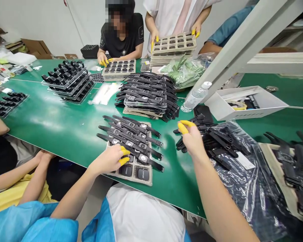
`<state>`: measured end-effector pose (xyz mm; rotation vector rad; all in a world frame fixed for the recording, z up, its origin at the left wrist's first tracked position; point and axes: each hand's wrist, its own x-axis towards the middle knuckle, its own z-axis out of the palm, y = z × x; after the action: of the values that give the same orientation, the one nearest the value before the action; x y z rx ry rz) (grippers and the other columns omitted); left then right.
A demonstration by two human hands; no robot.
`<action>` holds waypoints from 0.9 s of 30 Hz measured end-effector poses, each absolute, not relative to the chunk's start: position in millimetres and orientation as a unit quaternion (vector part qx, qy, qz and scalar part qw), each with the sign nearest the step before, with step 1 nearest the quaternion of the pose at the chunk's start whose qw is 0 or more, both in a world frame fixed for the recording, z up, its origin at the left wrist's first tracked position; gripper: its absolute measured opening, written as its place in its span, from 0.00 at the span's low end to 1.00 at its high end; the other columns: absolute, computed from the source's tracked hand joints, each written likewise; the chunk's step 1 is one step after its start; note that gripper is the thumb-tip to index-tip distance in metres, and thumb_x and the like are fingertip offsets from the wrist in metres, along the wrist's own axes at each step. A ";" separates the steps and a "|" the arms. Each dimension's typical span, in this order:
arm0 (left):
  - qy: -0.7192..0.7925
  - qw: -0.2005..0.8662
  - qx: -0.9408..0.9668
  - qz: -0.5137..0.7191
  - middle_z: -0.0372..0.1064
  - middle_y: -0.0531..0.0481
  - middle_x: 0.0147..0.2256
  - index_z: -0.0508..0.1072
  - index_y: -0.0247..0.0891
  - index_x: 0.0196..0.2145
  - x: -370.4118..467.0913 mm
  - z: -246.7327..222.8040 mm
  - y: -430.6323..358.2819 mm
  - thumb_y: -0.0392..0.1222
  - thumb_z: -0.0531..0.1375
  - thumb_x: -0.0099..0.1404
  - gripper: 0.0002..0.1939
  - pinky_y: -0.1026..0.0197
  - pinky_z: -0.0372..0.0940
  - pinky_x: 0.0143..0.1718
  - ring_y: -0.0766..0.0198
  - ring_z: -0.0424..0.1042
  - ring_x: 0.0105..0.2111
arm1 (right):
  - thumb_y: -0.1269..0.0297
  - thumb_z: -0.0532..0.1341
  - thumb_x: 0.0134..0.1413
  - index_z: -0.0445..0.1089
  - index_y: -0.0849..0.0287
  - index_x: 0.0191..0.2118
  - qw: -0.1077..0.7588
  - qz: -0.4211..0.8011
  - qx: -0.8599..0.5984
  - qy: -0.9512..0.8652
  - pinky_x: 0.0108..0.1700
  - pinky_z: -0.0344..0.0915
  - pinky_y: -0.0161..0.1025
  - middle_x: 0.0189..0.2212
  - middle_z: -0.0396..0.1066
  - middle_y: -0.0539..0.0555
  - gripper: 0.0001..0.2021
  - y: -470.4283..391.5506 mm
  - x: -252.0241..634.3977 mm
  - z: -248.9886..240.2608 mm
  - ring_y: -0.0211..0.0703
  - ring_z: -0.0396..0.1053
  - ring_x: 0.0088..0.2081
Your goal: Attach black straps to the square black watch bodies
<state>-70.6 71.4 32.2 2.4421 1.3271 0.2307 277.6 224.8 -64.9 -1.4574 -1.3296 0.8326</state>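
Observation:
My left hand (108, 159), with yellow finger cots on its fingertips, hovers over the lower left part of a beige compartment tray (150, 179). Its thumb and finger are apart with nothing visible between them. Rows of black smartwatches (129, 135) with straps spread lie across the tray. In its front compartments sit square dark watch bodies (142, 173) without straps. Off to the right, my right hand (193, 141) is at the left edge of a pile of black watch straps (223, 141). Its yellow-tipped fingers are curved and slightly apart, seemingly holding nothing; the remaining fingers are hidden.
Behind the tray rises a stack of strapped watches (146, 90). A water bottle (195, 97) and a white box (247, 112) stand right of it. Clear racks of watches (68, 82) are back left. Co-workers across the table handle trays (120, 69); another person sits at left.

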 end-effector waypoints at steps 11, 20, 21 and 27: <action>0.637 0.161 0.747 0.100 0.76 0.34 0.45 0.79 0.32 0.42 -108.0 2.8 245.3 0.50 0.55 0.73 0.20 0.45 0.62 0.59 0.43 0.71 0.53 | 0.49 0.62 0.56 0.77 0.57 0.36 0.333 0.483 -0.576 -0.569 0.54 0.63 0.48 0.40 0.80 0.57 0.15 255.4 199.1 -76.1 0.53 0.71 0.47; 0.637 0.234 0.725 0.119 0.75 0.38 0.39 0.77 0.37 0.31 -120.5 -21.8 221.5 0.57 0.56 0.70 0.21 0.46 0.59 0.58 0.44 0.72 0.48 | 0.56 0.61 0.54 0.69 0.52 0.42 0.453 0.559 -0.562 -0.408 0.52 0.72 0.50 0.46 0.76 0.56 0.11 264.8 209.9 -95.1 0.50 0.76 0.49; 0.639 0.248 0.717 0.128 0.75 0.39 0.39 0.76 0.38 0.30 -122.8 -23.0 220.6 0.58 0.57 0.69 0.21 0.47 0.60 0.58 0.45 0.72 0.48 | 0.57 0.61 0.53 0.66 0.51 0.43 0.481 0.554 -0.565 -0.378 0.53 0.72 0.50 0.48 0.75 0.55 0.11 270.2 210.3 -96.8 0.49 0.75 0.51; 0.676 0.326 0.612 0.251 0.76 0.38 0.49 0.78 0.34 0.45 -122.0 -39.3 274.4 0.56 0.59 0.71 0.21 0.48 0.66 0.56 0.46 0.73 0.51 | 0.62 0.61 0.46 0.60 0.50 0.41 0.585 0.525 -0.561 -0.259 0.58 0.70 0.51 0.44 0.72 0.50 0.15 297.2 192.8 -103.2 0.43 0.73 0.52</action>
<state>-122.0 274.4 -39.3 1.6031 1.7717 0.6579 192.8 297.2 -103.2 -1.3097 -0.6039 1.2256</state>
